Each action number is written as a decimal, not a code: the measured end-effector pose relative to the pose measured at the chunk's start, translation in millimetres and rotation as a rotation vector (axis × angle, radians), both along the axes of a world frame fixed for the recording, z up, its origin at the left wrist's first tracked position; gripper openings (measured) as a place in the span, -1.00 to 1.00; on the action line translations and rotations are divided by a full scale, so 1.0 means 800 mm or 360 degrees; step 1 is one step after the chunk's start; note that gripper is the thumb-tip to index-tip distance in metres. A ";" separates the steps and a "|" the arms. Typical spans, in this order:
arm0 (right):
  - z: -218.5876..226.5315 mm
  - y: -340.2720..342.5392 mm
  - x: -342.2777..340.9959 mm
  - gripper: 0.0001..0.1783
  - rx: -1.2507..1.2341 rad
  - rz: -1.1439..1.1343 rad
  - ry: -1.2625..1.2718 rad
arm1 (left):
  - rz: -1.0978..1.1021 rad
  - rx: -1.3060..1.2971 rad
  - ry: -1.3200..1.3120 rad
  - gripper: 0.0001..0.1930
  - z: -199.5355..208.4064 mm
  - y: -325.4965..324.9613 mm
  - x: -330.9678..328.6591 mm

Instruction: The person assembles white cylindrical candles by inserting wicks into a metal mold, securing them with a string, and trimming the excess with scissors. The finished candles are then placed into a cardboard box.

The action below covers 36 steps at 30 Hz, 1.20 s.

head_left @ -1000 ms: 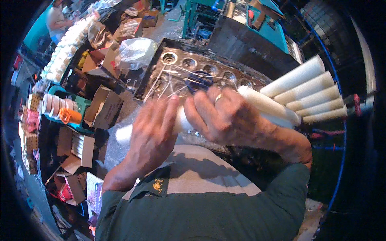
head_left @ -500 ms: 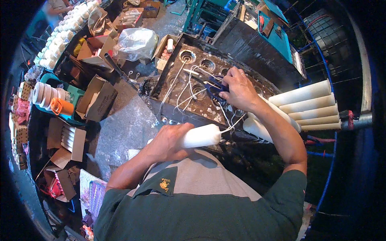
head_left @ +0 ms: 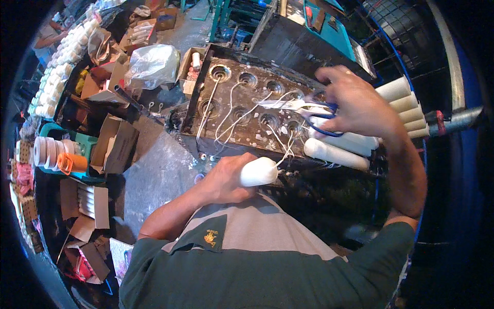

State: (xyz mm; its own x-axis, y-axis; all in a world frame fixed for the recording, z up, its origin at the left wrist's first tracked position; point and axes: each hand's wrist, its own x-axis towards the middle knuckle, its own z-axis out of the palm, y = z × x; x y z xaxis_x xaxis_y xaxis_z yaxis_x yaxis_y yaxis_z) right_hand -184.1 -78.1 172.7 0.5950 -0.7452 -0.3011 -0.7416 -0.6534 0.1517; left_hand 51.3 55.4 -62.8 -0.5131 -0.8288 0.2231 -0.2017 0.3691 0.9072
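My left hand [head_left: 226,180] is wrapped round a thick white candle [head_left: 260,172], held out before my shirt. From the candle's end a white wick [head_left: 286,153] runs to a dark mould table [head_left: 242,131] with round holes, where more wicks trail over the surface. Over the table's right part, my right hand [head_left: 360,100] has its thumb at the loop of blue-handled scissors [head_left: 314,109]; its fingers are spread wide and slightly blurred. White candles [head_left: 337,153] lie just below that hand, beside the table's right end.
Several long cream candles [head_left: 404,105] are stacked at the right, near a metal pipe [head_left: 458,123]. Behind the mould table stands a dark tank [head_left: 293,44]. On the left are cardboard boxes [head_left: 116,144], a clear plastic bag [head_left: 153,66] and rows of pale candles [head_left: 59,77].
My right hand and the scissors have moved right, and its fingers have spread. The left hand still grips the candle, now tipped more toward me. The view has shifted slightly.
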 end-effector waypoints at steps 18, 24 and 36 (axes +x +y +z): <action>-0.215 0.207 -0.095 0.36 0.2217 -0.1032 -0.2236 | -0.0271 -0.0359 0.0543 -0.54 0.022 -0.045 -0.043; -0.245 0.209 -0.085 0.35 0.2317 -0.0951 -0.2525 | -0.0603 -0.0160 0.0614 -0.23 0.028 -0.061 -0.069; -0.136 0.102 -0.082 -0.62 0.1052 -0.0447 -0.2520 | -0.0285 -0.0391 0.0500 -0.35 0.022 -0.066 -0.073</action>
